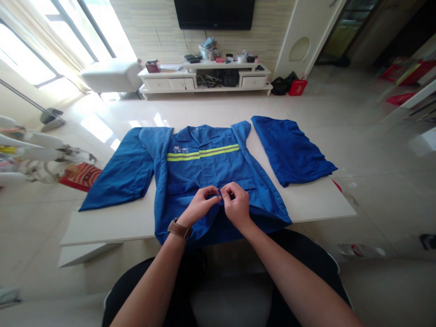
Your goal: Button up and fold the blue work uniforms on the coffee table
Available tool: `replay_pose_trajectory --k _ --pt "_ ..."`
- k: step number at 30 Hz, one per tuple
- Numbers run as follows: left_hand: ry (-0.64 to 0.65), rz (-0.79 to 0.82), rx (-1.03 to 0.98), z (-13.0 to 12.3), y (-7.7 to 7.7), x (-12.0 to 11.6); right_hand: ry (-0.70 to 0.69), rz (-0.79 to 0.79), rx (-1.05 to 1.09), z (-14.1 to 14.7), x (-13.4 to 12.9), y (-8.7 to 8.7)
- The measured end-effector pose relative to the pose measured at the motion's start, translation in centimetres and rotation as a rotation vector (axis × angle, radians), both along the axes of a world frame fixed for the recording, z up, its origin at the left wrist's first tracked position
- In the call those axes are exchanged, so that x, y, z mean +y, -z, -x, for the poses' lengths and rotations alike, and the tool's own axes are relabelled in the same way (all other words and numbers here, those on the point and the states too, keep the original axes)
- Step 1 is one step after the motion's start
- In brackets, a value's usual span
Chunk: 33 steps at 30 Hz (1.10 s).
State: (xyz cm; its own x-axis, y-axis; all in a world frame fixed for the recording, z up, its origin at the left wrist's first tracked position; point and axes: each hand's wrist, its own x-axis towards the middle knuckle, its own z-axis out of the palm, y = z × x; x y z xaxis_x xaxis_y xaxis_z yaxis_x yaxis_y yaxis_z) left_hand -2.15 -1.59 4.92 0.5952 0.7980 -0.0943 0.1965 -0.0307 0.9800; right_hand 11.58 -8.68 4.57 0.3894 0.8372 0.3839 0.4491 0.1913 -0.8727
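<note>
A blue work jacket [218,165] with a yellow-green reflective stripe lies front up on a white table [306,200], collar pointing away from me. Its lower front edge is lifted between my hands. My left hand [202,204], with a brown watch on the wrist, pinches the cloth near the bottom of the front placket. Touching it at the fingertips, my right hand [235,202] grips the same edge. The detail between the fingers is too small to make out. Folded blue garments lie left [119,172] and right [289,152] of the jacket.
Beyond the table a low white TV cabinet [170,85] stands against the wall, under a black television [214,13]. A white ottoman [112,75] is at the back left. A red patterned bag [80,177] sits on the floor left of the table, and a red bag [298,86] stands right of the cabinet.
</note>
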Motion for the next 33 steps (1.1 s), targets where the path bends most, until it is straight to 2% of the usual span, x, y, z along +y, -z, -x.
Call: replay_pose_trajectory --k 5,16,22,33 --pt "0.016 0.045 -0.042 -0.1 0.1 0.1 0.005 -0.027 0.000 0.0 0.0 0.1" --pt "-0.037 0.135 -0.073 -0.3 0.4 -0.1 0.003 -0.069 -0.004 0.0 0.1 0.5" --pt "-0.107 0.081 -0.048 -0.5 1.2 -0.2 -0.003 -0.065 -0.012 0.1 0.0 0.3" --pt "-0.073 0.083 -0.081 -0.5 0.6 -0.5 0.020 -0.038 0.054 -0.1 0.2 0.2"
